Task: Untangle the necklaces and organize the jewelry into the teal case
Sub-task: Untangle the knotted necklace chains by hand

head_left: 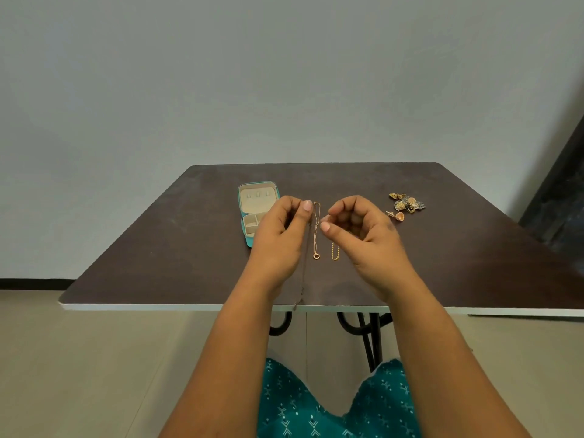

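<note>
- Left hand (281, 229) pinches a thin dark chain (304, 279) that hangs down past the table (158, 248) edge.
- Right hand (357, 226) has curled fingers; what it holds I cannot tell.
- Ring-pendant necklace (316, 235) and gold chain (335, 251) lie straight between the hands.
- Teal case (257, 203) lies open on the left.

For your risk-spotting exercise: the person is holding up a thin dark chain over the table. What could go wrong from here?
1. The dark chain, pinched by the left hand, dangles past the table edge; it could slip to the floor.
2. It hangs near the ring-pendant necklace and gold chain and might re-tangle with them.
</note>
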